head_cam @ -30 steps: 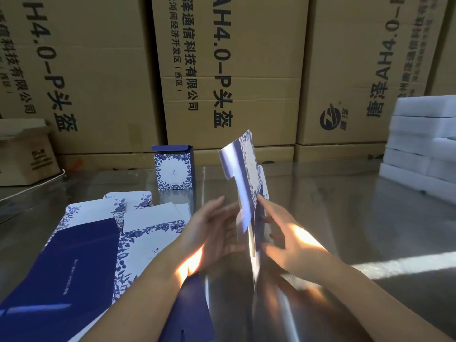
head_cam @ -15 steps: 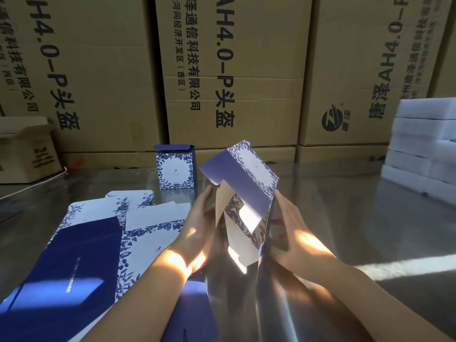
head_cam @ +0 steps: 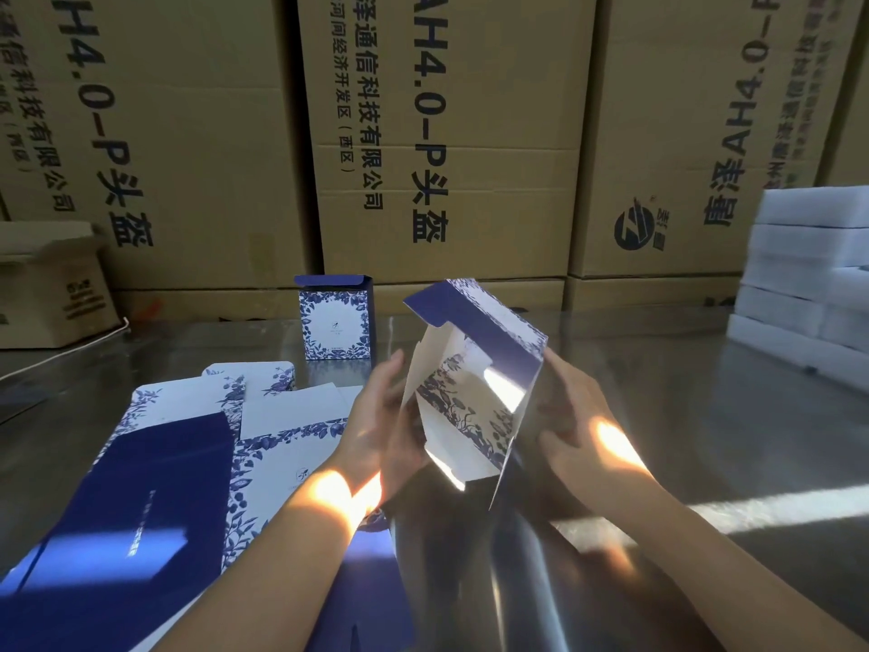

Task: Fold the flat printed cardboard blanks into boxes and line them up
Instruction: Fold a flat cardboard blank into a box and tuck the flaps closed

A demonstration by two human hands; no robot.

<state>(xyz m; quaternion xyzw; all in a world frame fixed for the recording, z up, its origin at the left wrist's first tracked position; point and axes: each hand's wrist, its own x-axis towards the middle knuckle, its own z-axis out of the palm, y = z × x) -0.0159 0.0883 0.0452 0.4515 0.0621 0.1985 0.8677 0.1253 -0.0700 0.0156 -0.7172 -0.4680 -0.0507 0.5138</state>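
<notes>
A blue-and-white floral cardboard blank (head_cam: pixel 475 383) is opened into a tilted sleeve above the shiny table, its open end and loose flaps facing me. My left hand (head_cam: pixel 381 425) holds its left side, fingers up along the wall. My right hand (head_cam: pixel 571 425) grips its right wall, fingers curled round the edge. One finished box (head_cam: pixel 335 317) stands upright at the back of the table. A pile of flat blanks (head_cam: pixel 188 463) lies to the left, navy and floral panels showing.
Large brown shipping cartons (head_cam: pixel 446 134) wall off the back. A small open carton (head_cam: pixel 47 284) sits at far left. White foam blocks (head_cam: pixel 809 275) are stacked at the right. The reflective table (head_cam: pixel 682 416) extends right of my hands.
The blank went from a flat sheet held on edge to an opened sleeve. It has tilted back, and both hands have spread apart onto its side walls.
</notes>
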